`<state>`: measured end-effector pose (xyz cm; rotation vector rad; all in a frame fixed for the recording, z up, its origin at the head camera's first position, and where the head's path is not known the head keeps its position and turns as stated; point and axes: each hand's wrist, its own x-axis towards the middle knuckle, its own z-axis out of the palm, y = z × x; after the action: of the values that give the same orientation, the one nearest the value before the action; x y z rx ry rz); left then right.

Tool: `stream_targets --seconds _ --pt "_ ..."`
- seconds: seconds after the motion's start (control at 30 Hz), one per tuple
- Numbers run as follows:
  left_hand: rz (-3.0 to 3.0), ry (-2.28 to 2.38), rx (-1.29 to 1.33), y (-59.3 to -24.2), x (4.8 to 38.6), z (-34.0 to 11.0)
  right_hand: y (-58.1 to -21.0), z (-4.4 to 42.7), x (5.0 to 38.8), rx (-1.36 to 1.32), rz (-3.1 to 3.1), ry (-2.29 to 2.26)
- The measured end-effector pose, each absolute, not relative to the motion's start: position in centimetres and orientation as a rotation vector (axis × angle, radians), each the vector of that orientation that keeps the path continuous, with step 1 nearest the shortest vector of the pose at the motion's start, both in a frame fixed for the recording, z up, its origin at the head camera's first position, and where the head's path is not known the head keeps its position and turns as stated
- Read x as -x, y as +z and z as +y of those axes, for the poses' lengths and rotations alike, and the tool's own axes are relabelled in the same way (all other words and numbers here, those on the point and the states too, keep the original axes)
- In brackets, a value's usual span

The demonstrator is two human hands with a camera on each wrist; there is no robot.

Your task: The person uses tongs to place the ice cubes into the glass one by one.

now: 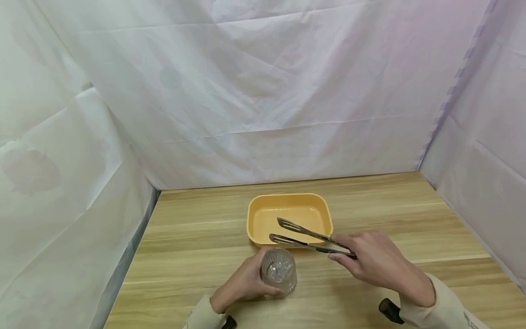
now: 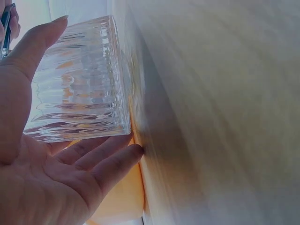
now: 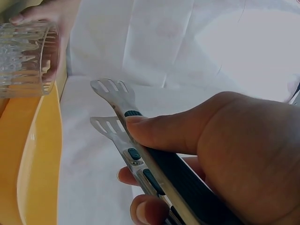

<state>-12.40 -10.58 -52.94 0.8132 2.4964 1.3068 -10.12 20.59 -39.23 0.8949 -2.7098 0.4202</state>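
Observation:
A clear ribbed drinking glass (image 1: 279, 270) is between the thumb and fingers of my left hand (image 1: 250, 276), in front of the yellow tray. In the left wrist view the glass (image 2: 79, 84) has the thumb on one side and the fingers on the other. Its lower end is close to the tabletop; whether it touches is hard to tell. My right hand (image 1: 371, 258) grips metal serving tongs (image 1: 306, 244) with slotted tips and dark handle inserts. The tongs' two arms stand apart with nothing between them, pointing left over the tray's near right part.
The yellow rectangular tray (image 1: 252, 219) stands on the wooden table (image 1: 197, 228), just beyond both hands, and holds nothing visible. White cloth (image 1: 263, 151) hangs behind the table and along both sides.

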Motion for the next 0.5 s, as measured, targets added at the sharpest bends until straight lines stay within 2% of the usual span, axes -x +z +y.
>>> stream_targets --seconds 0.5 --pt "2.565 1.294 -0.819 -53.1 12.5 -10.2 -40.0 22.5 12.0 -0.631 -2.822 0.496"
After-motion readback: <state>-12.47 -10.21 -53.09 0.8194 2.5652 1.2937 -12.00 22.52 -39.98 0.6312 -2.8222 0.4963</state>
